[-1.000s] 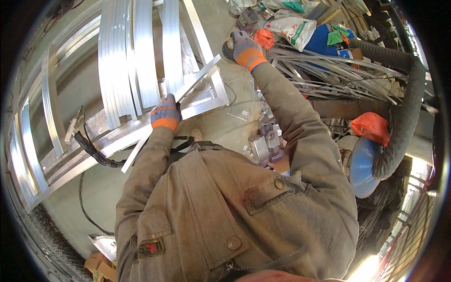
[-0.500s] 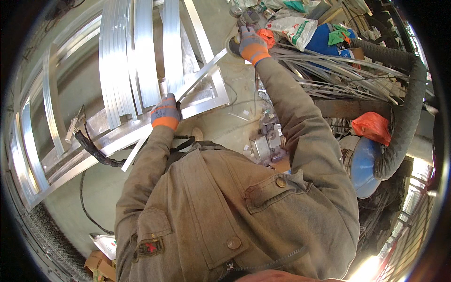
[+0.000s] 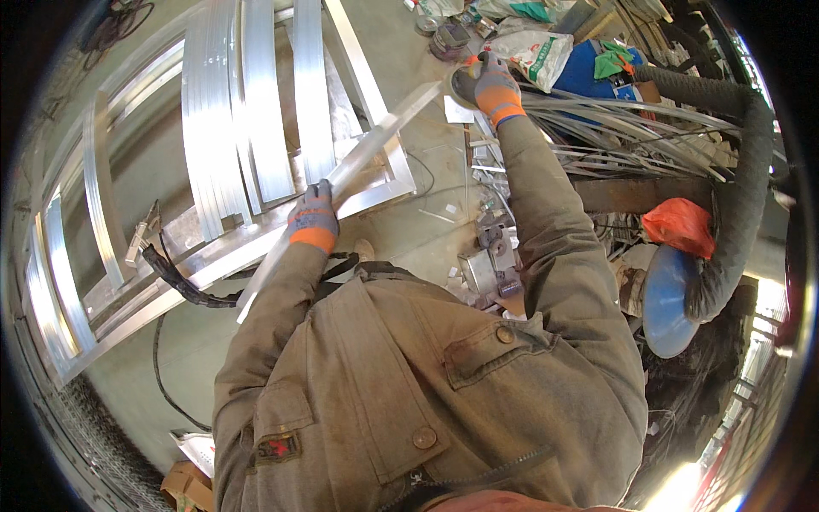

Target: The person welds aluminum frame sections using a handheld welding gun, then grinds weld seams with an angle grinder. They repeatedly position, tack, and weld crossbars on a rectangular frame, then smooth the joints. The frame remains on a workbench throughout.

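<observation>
In my left hand [image 3: 313, 215], gloved in grey and orange, is a long, flat aluminium bar [image 3: 386, 132], the fingers closed round its middle. The bar slants from beside my left forearm up toward the far right, its far end close to my right hand [image 3: 497, 90]. That hand, in a matching glove, grips a round, dark, disc-like thing [image 3: 462, 86] with a paler rim; its exact kind is not clear. A small gap shows between disc and bar end. Under the bar lies an aluminium frame [image 3: 375, 194] bearing several silver strips [image 3: 260, 111].
A bundle of thin metal strips [image 3: 589, 119] lies right of my right forearm. Beyond are a white bag [image 3: 537, 55] and blue container [image 3: 589, 72]. A thick black hose [image 3: 744, 188] runs down to a blue disc-shaped cover [image 3: 670, 303]. A black cable [image 3: 183, 288] crosses the frame's near side.
My right hand has moved right and nearer with the disc, off the bar's end. My left hand and the bar have shifted slightly right, and the bar's face shows broader.
</observation>
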The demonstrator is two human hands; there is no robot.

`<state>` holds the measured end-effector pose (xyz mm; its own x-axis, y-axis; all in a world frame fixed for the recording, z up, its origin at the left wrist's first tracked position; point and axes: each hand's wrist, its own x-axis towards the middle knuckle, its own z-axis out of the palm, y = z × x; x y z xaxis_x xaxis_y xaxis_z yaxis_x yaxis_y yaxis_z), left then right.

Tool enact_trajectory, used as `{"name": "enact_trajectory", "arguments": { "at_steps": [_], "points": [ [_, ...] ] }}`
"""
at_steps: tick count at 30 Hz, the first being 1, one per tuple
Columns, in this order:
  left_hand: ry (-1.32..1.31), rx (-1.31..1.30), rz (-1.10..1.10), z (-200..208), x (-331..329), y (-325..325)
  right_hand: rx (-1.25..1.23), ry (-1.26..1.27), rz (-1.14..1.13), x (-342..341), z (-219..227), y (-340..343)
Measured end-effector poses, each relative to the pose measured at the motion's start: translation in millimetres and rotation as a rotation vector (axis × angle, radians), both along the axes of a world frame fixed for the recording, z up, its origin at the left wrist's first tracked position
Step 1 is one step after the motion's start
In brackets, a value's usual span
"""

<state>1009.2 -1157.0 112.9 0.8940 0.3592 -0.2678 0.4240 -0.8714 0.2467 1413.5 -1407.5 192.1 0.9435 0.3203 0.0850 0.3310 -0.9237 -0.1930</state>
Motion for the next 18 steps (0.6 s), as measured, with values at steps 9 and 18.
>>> {"name": "enact_trajectory", "arguments": {
  "at_steps": [9, 18],
  "points": [
    [0.117, 0.073, -0.166, -2, -19, -19, -0.07, 0.049, 0.029, -18, -25, -35],
    [0.123, 0.111, -0.195, -9, -18, -20, -0.105, 0.173, 0.146, -78, -87, 0]
  ]
}}
